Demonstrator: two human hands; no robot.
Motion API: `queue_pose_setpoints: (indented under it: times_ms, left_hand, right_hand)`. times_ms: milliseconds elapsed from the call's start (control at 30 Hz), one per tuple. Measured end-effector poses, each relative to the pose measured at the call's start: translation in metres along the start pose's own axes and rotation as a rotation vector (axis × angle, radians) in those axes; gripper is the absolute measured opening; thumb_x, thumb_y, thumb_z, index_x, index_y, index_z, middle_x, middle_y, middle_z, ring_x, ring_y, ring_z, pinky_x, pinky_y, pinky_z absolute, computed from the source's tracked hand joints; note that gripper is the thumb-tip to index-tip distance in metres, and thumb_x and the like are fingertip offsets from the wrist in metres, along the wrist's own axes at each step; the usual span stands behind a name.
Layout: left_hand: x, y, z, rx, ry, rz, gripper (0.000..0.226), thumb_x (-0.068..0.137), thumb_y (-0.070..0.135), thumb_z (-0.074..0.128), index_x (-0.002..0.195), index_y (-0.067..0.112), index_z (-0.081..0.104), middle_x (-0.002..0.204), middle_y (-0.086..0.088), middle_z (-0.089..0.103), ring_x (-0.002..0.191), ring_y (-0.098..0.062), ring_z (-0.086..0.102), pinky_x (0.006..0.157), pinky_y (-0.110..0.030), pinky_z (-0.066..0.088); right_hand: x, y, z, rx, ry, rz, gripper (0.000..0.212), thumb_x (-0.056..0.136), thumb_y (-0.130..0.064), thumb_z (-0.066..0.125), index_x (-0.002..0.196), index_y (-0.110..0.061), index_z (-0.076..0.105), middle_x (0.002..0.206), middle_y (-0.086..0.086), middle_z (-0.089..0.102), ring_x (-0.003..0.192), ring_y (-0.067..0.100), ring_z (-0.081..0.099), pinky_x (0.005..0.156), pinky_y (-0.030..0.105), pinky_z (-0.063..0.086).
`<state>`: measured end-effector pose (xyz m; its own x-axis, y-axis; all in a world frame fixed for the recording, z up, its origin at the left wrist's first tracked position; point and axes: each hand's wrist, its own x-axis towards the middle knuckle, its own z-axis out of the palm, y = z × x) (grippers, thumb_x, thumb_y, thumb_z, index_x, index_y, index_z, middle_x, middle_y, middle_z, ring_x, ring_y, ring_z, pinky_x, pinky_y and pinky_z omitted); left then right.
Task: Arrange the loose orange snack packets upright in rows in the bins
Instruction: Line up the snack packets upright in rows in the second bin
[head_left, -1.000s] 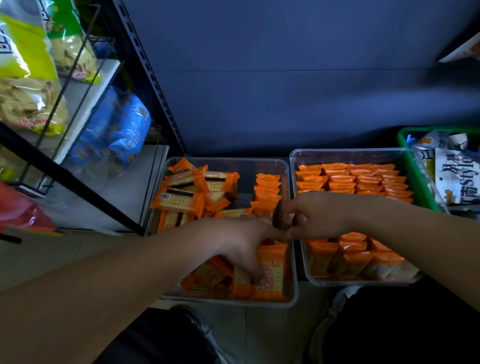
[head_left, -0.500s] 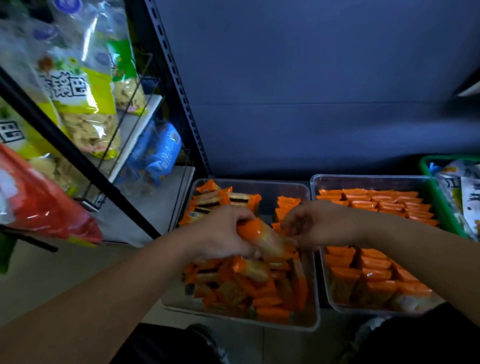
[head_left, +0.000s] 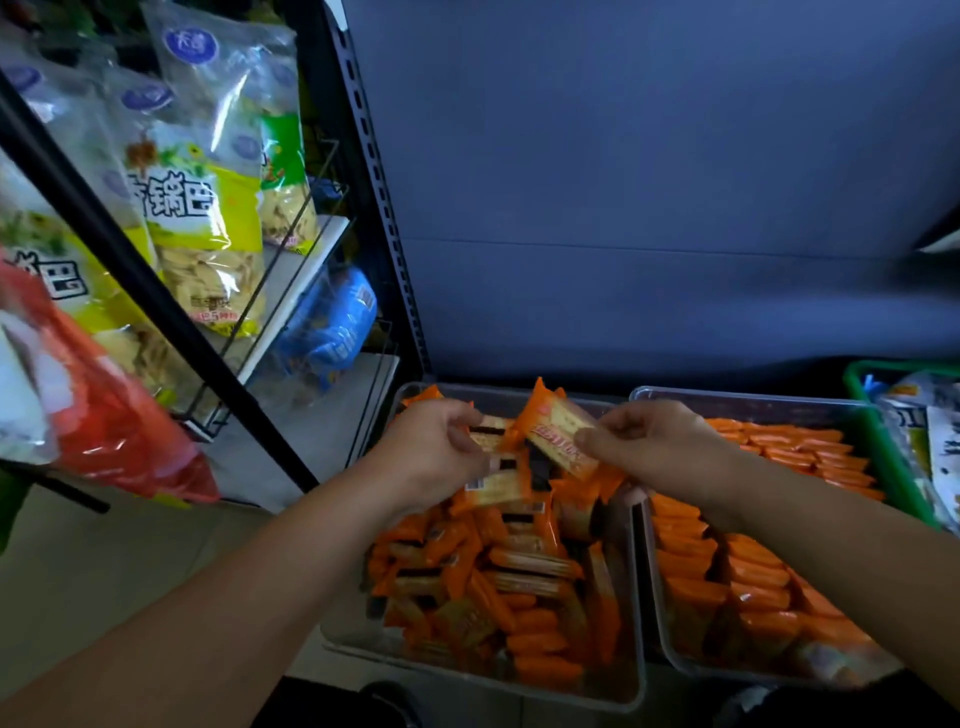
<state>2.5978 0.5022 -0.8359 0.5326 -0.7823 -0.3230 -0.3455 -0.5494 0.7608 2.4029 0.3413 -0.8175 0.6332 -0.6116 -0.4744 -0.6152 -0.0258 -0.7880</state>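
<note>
Two clear plastic bins stand on the floor. The left bin (head_left: 636, 691) holds a jumble of loose orange snack packets (head_left: 498, 582). The right bin (head_left: 649, 582) has orange packets standing upright in rows (head_left: 753, 587). My left hand (head_left: 431, 452) is above the left bin and pinches a couple of orange packets (head_left: 496, 486). Beside it my right hand (head_left: 649, 447) pinches one orange packet (head_left: 558, 431) held tilted, its printed face showing.
A black metal shelf post (head_left: 374, 182) and wire racks at left carry yellow-green snack bags (head_left: 202, 223), blue packs (head_left: 332, 327) and a red bag (head_left: 104, 410). A green basket (head_left: 883, 447) with white packets stands at far right. A dark blue wall is behind.
Both hands have risen from the left bin with packets in them. The right hand now holds its own packet, which one second ago it did not. The camera tilted up and left.
</note>
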Motion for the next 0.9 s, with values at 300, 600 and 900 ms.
queue_pose_setpoints:
  times_ms: [300,600,900]
  left_hand:
    - [0.032,0.001,-0.025,0.223,0.198,0.144,0.019,0.089,0.02,0.078,0.107,0.022,0.074,0.093,0.008,0.069,0.092,-0.016,0.069,0.084,-0.034,0.058]
    - [0.002,-0.029,-0.044,0.29,-0.031,-0.014,0.015,0.091,0.02,0.079,0.103,0.025,0.071,0.096,0.009,0.069,0.087,-0.008,0.068,0.079,-0.026,0.058]
    - [-0.046,-0.064,-0.05,0.391,-0.329,0.006,0.025,0.088,0.006,0.079,0.094,0.028,0.067,0.092,0.003,0.069,0.086,-0.014,0.068,0.076,-0.03,0.056]
  right_hand:
    - [0.018,-0.004,-0.001,0.043,-0.061,0.077,0.038,0.09,-0.039,0.078,0.117,-0.018,0.063,0.088,0.006,0.081,0.071,0.022,0.077,0.063,0.033,0.06]
    - [0.017,-0.007,0.013,0.012,-0.153,0.073,0.042,0.089,-0.035,0.08,0.126,-0.024,0.064,0.092,0.001,0.082,0.087,0.017,0.078,0.07,0.033,0.06]
    - [-0.01,-0.011,0.022,-0.092,-0.219,0.046,0.03,0.091,-0.034,0.079,0.115,-0.022,0.068,0.092,0.001,0.082,0.088,0.02,0.078,0.081,0.041,0.062]
